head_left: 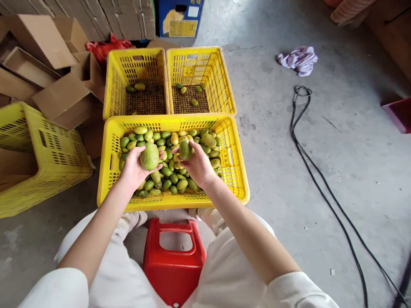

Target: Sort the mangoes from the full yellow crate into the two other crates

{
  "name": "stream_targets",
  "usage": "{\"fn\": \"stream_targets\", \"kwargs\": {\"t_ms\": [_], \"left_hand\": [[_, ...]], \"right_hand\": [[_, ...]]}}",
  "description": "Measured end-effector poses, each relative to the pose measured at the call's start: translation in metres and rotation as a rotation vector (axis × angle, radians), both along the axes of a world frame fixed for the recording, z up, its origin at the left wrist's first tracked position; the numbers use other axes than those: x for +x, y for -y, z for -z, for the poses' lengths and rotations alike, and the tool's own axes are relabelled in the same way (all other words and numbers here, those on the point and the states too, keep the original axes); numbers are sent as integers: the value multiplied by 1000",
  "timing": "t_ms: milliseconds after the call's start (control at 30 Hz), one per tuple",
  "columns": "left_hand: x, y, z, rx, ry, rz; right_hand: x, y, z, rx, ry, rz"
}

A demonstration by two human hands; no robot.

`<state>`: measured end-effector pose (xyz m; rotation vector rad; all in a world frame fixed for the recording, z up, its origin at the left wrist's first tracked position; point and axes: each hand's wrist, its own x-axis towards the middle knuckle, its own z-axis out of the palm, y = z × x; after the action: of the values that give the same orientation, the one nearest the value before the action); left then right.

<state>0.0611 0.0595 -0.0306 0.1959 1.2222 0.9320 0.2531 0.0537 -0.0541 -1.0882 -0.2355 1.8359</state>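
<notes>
My left hand point(136, 169) is closed around a large green mango point(149, 156), held above a yellow crate point(111, 201) on the floor in front of me. My right hand point(198, 164) grips a smaller green mango point(185, 149) beside it. The crate holds several green and yellowish mangoes point(170, 177). Behind it stand two more yellow crates side by side: the left crate point(111, 77) has a few mangoes on its bottom, and the right crate point(224, 81) has several small ones.
A red plastic stool point(173, 265) sits between my knees. An overturned yellow crate point(48, 158) and flattened cardboard boxes point(48, 64) lie to the left. A black cable point(321, 188) runs over the concrete floor on the right, near a crumpled cloth point(300, 59).
</notes>
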Motion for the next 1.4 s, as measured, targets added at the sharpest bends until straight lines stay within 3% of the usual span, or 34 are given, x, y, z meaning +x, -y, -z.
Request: {"fn": "stream_targets", "kwargs": {"t_ms": [333, 667, 900, 1200, 1400], "left_hand": [[0, -2, -8, 40, -66, -15], [3, 15, -10, 84, -19, -52], [5, 22, -15, 42, -26, -252], [6, 19, -12, -26, 99, -172], [14, 19, -9, 27, 181, -185]], "right_hand": [[2, -2, -11, -107, -113, 104], [23, 16, -23, 27, -47, 26], [18, 15, -24, -176, -36, 113], [18, 11, -24, -156, -185, 248], [12, 9, -26, -381, -228, 345]]}}
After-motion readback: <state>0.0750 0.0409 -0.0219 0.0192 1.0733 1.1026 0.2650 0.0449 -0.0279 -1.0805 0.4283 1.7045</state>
